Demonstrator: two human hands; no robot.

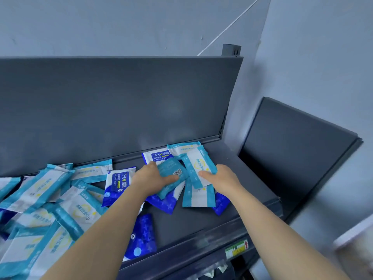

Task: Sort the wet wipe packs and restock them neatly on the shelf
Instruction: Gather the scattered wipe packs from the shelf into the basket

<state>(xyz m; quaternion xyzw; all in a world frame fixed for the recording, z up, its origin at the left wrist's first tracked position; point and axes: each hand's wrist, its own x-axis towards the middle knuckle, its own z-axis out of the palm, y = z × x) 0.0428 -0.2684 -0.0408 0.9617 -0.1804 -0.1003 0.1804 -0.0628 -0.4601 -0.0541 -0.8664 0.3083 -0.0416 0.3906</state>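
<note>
Teal plastic wipe pack with a barcode [171,171] sits mid-shelf on top of a dark-blue alcohol wipe pack [161,202]. Left hand [150,176] grips it: thumb across the front, other fingers curled at its left edge. Right hand [221,177] pinches a white-and-teal wipe pack [198,164] just beside it, thumb on top. Loose heap of mixed packs [50,199] lies to the left on the dark grey metal shelf [181,229].

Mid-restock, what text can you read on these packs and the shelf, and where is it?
"75%" and "Alcohol Wipes": dark blue pack at the back.
"75%", "Alcohol Wipes", turned sideways: second dark blue pack.
Barcode digits on the teal pack in the left hand: too small.
Print on the light blue pack in the right hand: blurred.
Price tag on the shelf edge: numbers blurred.
</note>
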